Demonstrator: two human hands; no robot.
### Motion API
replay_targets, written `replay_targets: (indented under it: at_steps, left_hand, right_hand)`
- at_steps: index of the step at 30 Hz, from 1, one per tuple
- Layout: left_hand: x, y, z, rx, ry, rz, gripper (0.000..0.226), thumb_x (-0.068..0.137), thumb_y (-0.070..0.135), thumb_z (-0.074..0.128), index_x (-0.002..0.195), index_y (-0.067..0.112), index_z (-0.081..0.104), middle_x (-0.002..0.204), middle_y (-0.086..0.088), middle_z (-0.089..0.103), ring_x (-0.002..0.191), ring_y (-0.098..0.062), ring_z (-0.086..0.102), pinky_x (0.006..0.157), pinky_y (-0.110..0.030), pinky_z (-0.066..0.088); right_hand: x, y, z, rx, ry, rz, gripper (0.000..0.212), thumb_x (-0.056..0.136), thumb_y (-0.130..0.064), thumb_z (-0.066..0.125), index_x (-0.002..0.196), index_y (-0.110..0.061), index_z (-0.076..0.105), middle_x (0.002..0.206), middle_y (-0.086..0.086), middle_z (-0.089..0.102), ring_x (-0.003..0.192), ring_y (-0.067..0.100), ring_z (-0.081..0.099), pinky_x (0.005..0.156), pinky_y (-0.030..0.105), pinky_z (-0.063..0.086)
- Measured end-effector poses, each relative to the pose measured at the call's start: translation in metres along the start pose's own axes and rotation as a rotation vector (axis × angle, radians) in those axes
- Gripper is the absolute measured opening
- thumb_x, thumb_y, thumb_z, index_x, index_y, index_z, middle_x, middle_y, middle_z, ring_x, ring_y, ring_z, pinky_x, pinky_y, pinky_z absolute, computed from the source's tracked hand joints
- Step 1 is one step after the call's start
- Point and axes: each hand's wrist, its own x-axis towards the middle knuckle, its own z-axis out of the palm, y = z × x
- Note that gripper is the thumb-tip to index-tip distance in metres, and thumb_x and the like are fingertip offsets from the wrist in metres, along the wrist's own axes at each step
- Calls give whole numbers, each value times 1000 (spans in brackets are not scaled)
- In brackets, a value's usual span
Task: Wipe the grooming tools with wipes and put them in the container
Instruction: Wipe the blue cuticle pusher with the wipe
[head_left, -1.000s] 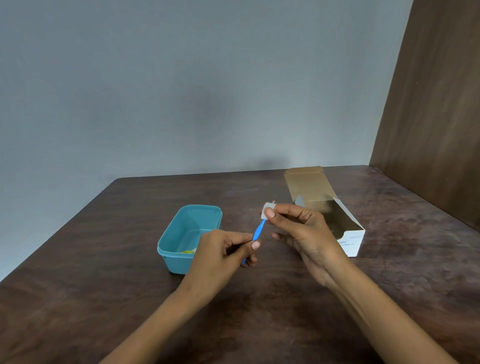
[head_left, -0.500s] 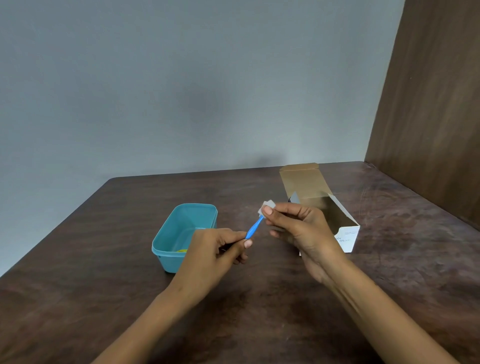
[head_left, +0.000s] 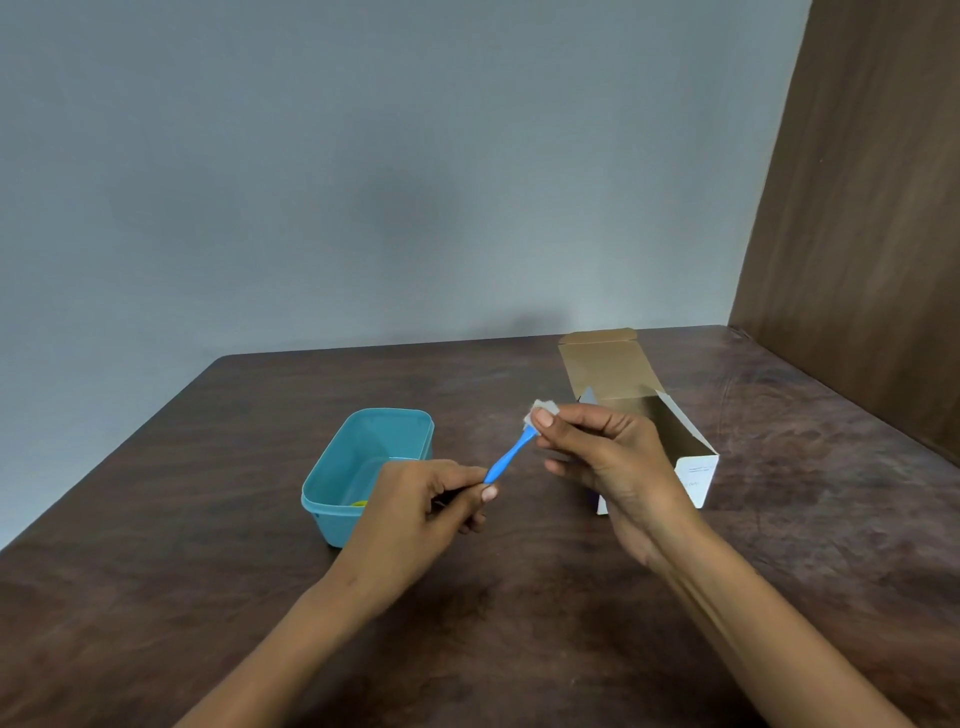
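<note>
Since a second ago the hands have barely shifted: the left hand still pinches the lower end of the blue grooming tool between thumb and curled fingers, and the right hand keeps its thumb and forefinger closed on a small white wipe wrapped round the tool's upper tip. Both are held above the dark wooden table. Just left of them sits the teal container, lidless, with something yellow at its bottom (too hidden to identify). Behind the right hand lies an open cardboard box; its contents cannot be seen.
</note>
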Motion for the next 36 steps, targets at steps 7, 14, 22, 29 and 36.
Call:
replay_targets:
  at_steps: [7, 14, 22, 29, 36]
  left_hand:
    - [-1, -2, 3, 63, 11, 61, 13, 83, 11, 68, 92, 8, 76, 69, -4, 73, 67, -10, 68, 61, -25, 57]
    - [-1, 0, 3, 143, 16, 146, 11, 84, 17, 68, 85, 10, 77, 68, 3, 72, 71, -7, 66, 59, -21, 53]
    - [-2, 2, 5, 89, -4, 102, 10, 84, 15, 68, 83, 9, 77, 68, 6, 73, 67, -2, 67, 63, -22, 55]
    - [-2, 5, 3, 60, 35, 75, 10, 83, 14, 69, 85, 9, 77, 67, 9, 72, 66, 1, 68, 61, -16, 55]
    - [-1, 5, 6, -224, 85, -139, 14, 85, 8, 66, 89, 18, 75, 66, -4, 74, 62, -11, 72, 59, -19, 56]
  right_hand:
    - [2, -1, -2, -68, 7, 53, 22, 73, -13, 76, 92, -2, 74, 88, 7, 75, 80, 12, 69, 56, 18, 53]
    - [2, -3, -3, -72, -46, 86, 24, 75, -17, 74, 95, -3, 74, 93, 7, 75, 84, 12, 70, 64, 19, 57]
    - [1, -2, -4, -76, 0, 36, 23, 72, -16, 76, 91, -3, 75, 78, 5, 74, 66, 5, 66, 60, 15, 53]
    - [0, -4, 0, 70, -14, 62, 14, 72, -23, 72, 79, -11, 75, 72, 0, 74, 68, 5, 68, 58, 16, 55]
    - [-2, -1, 1, 15, 82, -85, 10, 78, -16, 71, 84, -9, 75, 72, -4, 73, 71, 5, 67, 56, 19, 54]
